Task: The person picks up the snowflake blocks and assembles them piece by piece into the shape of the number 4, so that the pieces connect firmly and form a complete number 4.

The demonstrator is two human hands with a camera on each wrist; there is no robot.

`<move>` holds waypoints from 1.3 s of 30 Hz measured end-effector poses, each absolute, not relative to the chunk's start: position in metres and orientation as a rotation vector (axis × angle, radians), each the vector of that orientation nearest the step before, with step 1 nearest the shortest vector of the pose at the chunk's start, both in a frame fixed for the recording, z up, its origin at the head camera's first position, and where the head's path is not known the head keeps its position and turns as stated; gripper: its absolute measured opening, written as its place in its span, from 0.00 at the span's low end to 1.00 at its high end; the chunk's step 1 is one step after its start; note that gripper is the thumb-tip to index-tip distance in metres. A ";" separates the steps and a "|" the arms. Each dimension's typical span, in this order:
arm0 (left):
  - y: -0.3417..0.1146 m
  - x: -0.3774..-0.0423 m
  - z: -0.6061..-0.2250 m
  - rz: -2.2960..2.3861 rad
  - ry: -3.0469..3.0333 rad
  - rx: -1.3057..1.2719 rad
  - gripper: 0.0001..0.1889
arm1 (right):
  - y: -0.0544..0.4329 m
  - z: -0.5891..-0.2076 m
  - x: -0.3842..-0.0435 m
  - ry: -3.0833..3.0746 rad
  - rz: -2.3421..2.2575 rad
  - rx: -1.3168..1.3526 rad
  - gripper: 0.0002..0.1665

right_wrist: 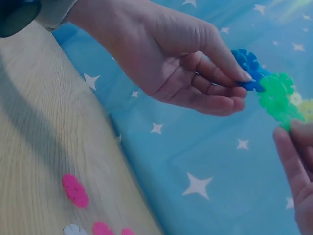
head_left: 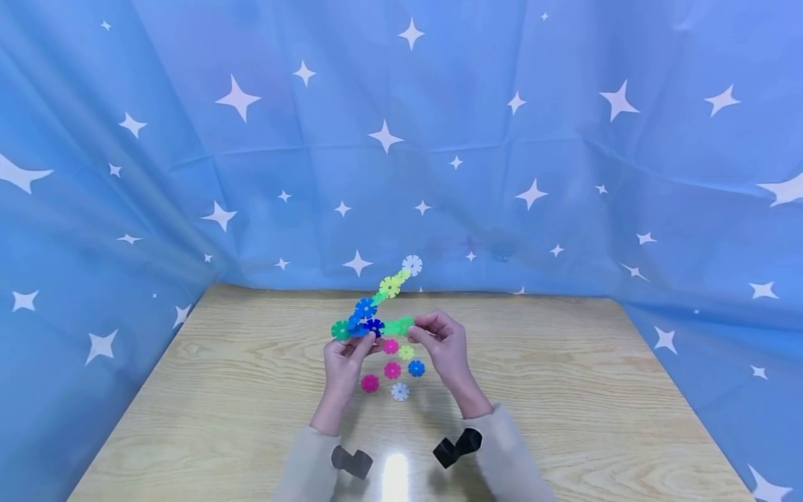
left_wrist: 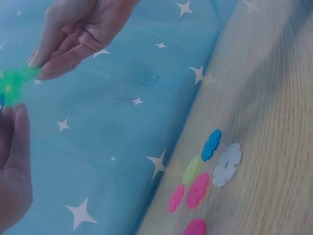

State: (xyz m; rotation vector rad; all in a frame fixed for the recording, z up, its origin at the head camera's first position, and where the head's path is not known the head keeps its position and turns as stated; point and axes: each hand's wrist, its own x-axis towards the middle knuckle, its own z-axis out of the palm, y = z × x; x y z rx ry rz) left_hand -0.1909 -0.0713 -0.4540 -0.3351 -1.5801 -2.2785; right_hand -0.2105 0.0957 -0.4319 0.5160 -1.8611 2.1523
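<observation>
A chain of interlocking snowflake discs is held up above the table, with white (head_left: 412, 265), yellow (head_left: 389, 286), blue (head_left: 366, 308), dark blue (head_left: 374, 328) and green (head_left: 341, 330) discs in it. My left hand (head_left: 341, 369) pinches the dark blue disc between thumb and fingers. The right hand (head_left: 444, 345) pinches the end of the light green discs (head_left: 396, 326), at the right of the chain. In the left wrist view, the thumb and forefinger of the right hand (left_wrist: 80, 36) grip the green piece's edge. The right wrist view shows the left hand (right_wrist: 181, 63) on the blue disc (right_wrist: 248, 63).
Loose discs lie on the wooden table (head_left: 552, 397) below the hands: pink (head_left: 370, 383), white (head_left: 400, 392), blue (head_left: 417, 368), yellow (head_left: 406, 352) and more pink ones. A blue star-patterned cloth (head_left: 477, 174) hangs behind the table and along its sides.
</observation>
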 end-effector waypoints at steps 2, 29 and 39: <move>-0.070 -0.192 -0.454 -2.284 -1.569 -0.337 0.10 | 0.094 -0.431 -0.211 -1.834 2.160 0.516 0.05; -0.060 -0.194 -0.456 -2.202 -1.549 -0.161 0.10 | 0.083 -0.442 -0.213 -2.003 2.075 0.526 0.09; -0.071 -0.196 -0.456 -2.187 -1.567 -0.160 0.06 | 0.099 -0.481 -0.232 -2.388 1.865 0.209 0.08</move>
